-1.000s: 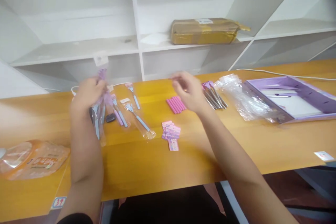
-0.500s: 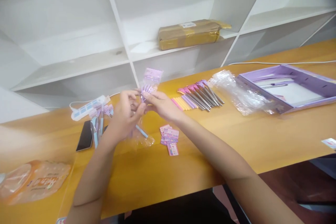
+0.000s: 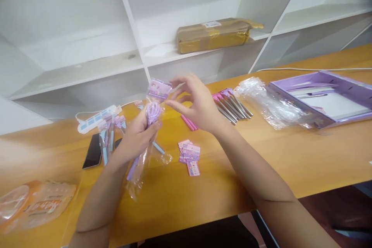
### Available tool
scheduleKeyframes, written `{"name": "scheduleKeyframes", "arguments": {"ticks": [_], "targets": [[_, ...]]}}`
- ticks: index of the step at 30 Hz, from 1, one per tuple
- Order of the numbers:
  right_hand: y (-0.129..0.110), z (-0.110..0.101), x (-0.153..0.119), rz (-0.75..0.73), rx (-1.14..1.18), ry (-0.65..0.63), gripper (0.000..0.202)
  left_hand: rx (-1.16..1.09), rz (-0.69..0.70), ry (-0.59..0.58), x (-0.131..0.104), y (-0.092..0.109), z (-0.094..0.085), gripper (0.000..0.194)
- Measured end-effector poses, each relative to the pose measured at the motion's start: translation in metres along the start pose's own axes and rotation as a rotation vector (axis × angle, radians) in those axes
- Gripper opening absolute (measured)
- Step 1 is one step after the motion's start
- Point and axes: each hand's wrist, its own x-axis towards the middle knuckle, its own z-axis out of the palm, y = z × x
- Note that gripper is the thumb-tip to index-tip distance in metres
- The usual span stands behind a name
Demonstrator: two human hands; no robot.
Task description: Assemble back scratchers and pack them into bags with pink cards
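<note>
My left hand (image 3: pixel 136 135) grips a purple back scratcher (image 3: pixel 153 112) with a hand-shaped head, inside a clear plastic bag (image 3: pixel 136 190). A printed purple card (image 3: pixel 159 89) shows at the bag's top end. Just right of that card, my right hand (image 3: pixel 199 102) is open, thumb and fingers apart and nothing visible between them. Beneath the left hand lies another bagged scratcher with a light blue handle (image 3: pixel 158 147). A small pile of printed cards (image 3: pixel 189 155) lies below the right hand. Pink tubes (image 3: pixel 188 123) show partly behind that hand.
Metal-rod scratchers (image 3: pixel 234 106) lie in a row to the right, near clear bags (image 3: pixel 270 104) and a purple box (image 3: pixel 319 122). At left are bagged scratchers (image 3: pixel 105 143), a phone (image 3: pixel 93 153), a power strip (image 3: pixel 95 119) and an orange bag (image 3: pixel 43 205). A taped parcel (image 3: pixel 213 38) sits on the shelf.
My right hand has let go of the bagged scratcher and moved right, its fingers opening. My left hand keeps hold of it, and the bag's lower end now shows below that hand.
</note>
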Motion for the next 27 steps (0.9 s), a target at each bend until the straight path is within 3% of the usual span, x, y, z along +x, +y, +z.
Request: {"name": "scheduleKeyframes", "arguments": {"ticks": [4,10,18,23,27], "targets": [[-0.013,-0.002,-0.005,-0.209,-0.259,0.011,0.031,0.020,-0.066,-0.068,-0.003,0.009,0.001,0.012],[-0.025,0.000,-0.010,-0.271,-0.379,0.035,0.022,0.090,-0.008,-0.142,-0.008,0.014,-0.004,0.014],[-0.030,-0.011,-0.012,-0.194,-0.406,0.030,0.011,0.109,0.001,-0.219,-0.011,0.016,-0.002,0.016],[-0.034,-0.018,-0.012,-0.118,-0.332,-0.028,0.022,0.101,0.043,-0.229,-0.012,0.020,0.000,0.015],[-0.038,-0.018,-0.010,-0.050,-0.261,0.032,0.033,0.107,0.048,-0.234,-0.013,0.022,-0.001,0.015]]}}
